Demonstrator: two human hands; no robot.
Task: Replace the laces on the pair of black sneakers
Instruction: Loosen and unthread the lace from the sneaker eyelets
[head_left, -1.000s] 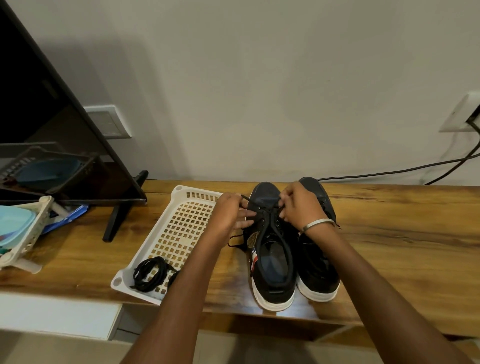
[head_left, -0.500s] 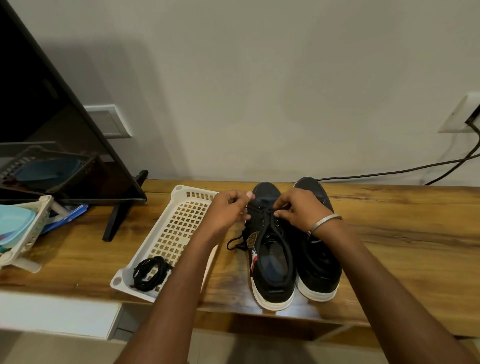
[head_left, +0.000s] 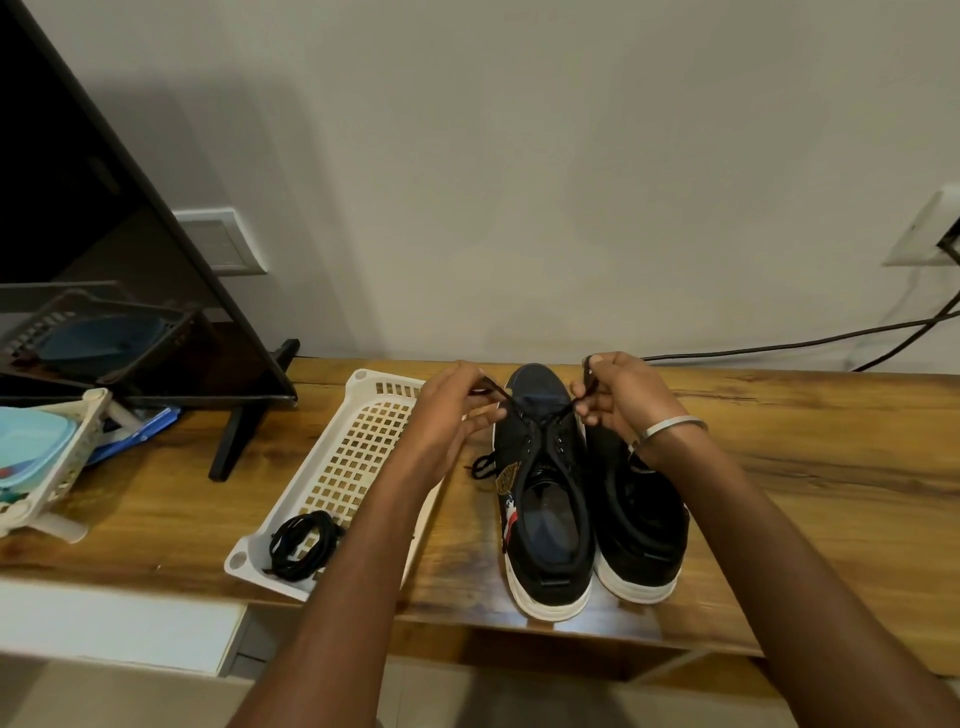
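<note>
Both hands (head_left: 452, 410) (head_left: 621, 397) pinch black lace (head_left: 537, 423) ends above the sneaker (head_left: 545, 499).

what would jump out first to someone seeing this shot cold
First, the two hands at the middle: the left hand and right hand each pinch an end of a black lace pulled taut across the toe end of the left sneaker, which stands beside the right sneaker on the wooden table. Next, the white basket to their left, with a bundle of black laces in its near corner.
</note>
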